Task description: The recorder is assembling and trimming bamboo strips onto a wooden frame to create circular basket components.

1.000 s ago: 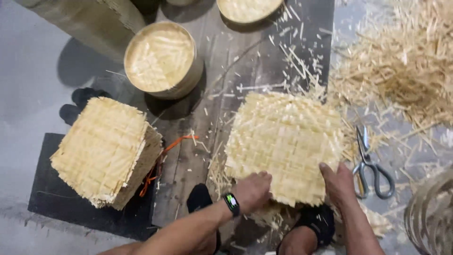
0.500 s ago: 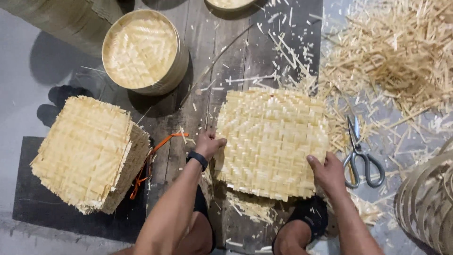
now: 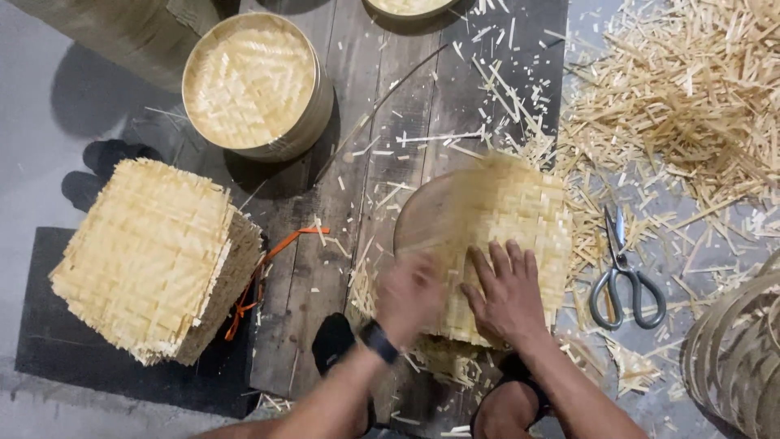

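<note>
Pressing flat, the right hand (image 3: 505, 294) pins a woven bamboo mat (image 3: 508, 236) over a round wooden form (image 3: 422, 223) on the plank floor (image 3: 382, 97); the blurred left hand (image 3: 410, 297) is laid at its edge, grip unclear. Shaping appears underway; trimming with the scissors (image 3: 624, 272) is judged next.

Open plank floor (image 3: 390, 97) toward 12 o'clock of the woven mat (image 3: 504, 236), only loose slivers there. Scissors (image 3: 624, 272) just beside at 3 o'clock, strip heap (image 3: 691, 106) at 1, round basket (image 3: 252, 81) at 10, mat stack (image 3: 150, 256) blocking 9.
</note>
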